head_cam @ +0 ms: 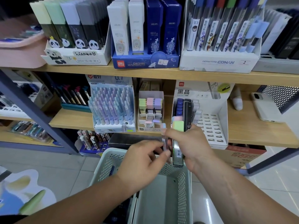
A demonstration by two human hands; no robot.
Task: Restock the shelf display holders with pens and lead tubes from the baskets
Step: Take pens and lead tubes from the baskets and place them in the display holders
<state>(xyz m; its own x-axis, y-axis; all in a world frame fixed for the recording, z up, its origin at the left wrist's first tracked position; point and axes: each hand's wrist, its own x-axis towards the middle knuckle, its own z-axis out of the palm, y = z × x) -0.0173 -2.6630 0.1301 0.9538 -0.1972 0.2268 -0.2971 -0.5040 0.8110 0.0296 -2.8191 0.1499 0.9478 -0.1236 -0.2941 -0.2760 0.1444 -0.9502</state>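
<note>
My right hand (192, 143) grips a bunch of flat lead tubes (178, 126) with pastel green and pink caps, held upright over the pale green perforated basket (182, 183). My left hand (144, 162) pinches one translucent tube (164, 139) at the left side of that bunch. Just behind stands the white display holder (215, 125) with rows of empty slots on its right and several blue and dark tubes (182, 109) on its left. A smaller holder (150, 110) with green, pink and purple capped tubes stands left of it.
A rack of pastel pens (111, 109) sits on the middle shelf. The upper shelf carries panda, blue Deli and Conan lead boxes. A phone (265, 107) and a white bottle (237, 101) lie on the shelf at right. A pink basket (19, 46) sits upper left. A cardboard box (241, 156) is on the floor.
</note>
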